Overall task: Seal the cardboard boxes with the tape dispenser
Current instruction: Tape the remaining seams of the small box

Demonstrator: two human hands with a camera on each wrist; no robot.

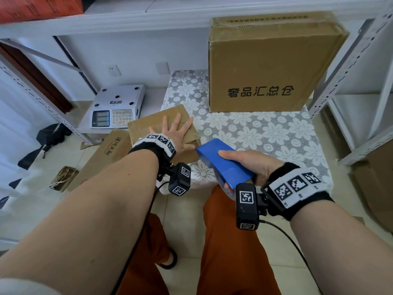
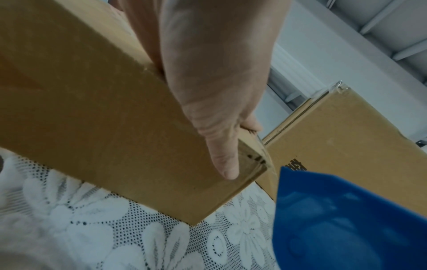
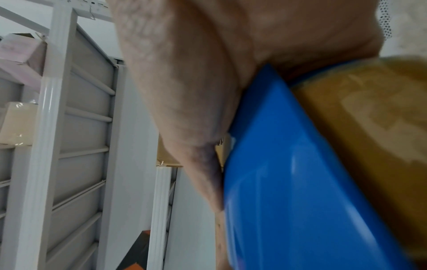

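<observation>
A small brown cardboard box (image 1: 146, 124) sits at the left edge of the lace-covered table (image 1: 265, 133). My left hand (image 1: 173, 129) lies flat on the box top with spread fingers, and the thumb (image 2: 223, 160) hangs down over the box's near side (image 2: 115, 146). My right hand (image 1: 248, 165) grips a blue tape dispenser (image 1: 223, 160) just right of the box, above the table's near edge. The brown tape roll (image 3: 369, 137) shows inside the blue dispenser (image 3: 300, 182) in the right wrist view. A large printed cardboard box (image 1: 268, 64) stands upright at the back of the table.
A white weighing scale (image 1: 117, 107) sits on a low shelf to the left. Flattened cardboard (image 1: 102, 156) and a dark bag (image 1: 49, 139) lie on the tiled floor. Metal shelving posts (image 1: 350, 67) flank the table on the right, with a shelf overhead.
</observation>
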